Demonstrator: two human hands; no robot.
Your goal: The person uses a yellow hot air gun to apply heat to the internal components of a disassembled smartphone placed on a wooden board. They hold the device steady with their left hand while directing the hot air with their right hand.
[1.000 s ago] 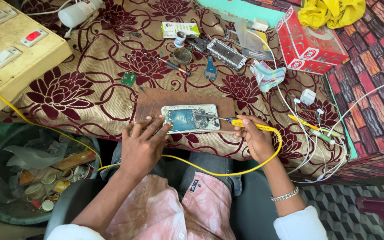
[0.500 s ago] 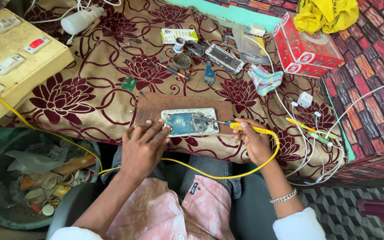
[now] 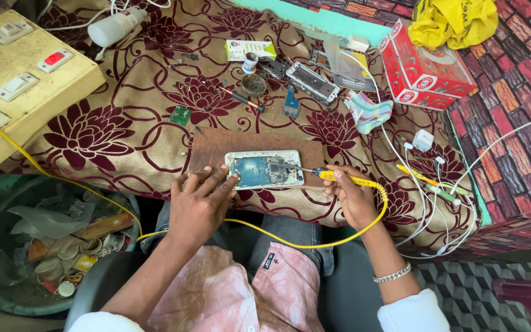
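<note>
An opened phone (image 3: 264, 169) with its insides showing lies on a brown wooden board (image 3: 216, 144) at the table's near edge. My left hand (image 3: 201, 200) rests flat beside the phone's left end, its fingertips touching the phone and board. My right hand (image 3: 351, 195) grips a yellow-handled soldering iron (image 3: 333, 176), held like a pen. The iron's thin metal tip reaches left onto the phone's right end. Its yellow cable (image 3: 302, 241) loops down across my lap.
A flowered maroon cloth (image 3: 112, 129) covers the table. On it lie a phone frame (image 3: 312, 82), small parts, a screwdriver (image 3: 241, 98), a red box (image 3: 425, 67), white chargers and cables (image 3: 425, 178). A switch board (image 3: 19, 86) stands left, above a bin (image 3: 44, 246) of scraps.
The view has shifted slightly. Both hands stay at the phone, the iron's tip still on its right end.
</note>
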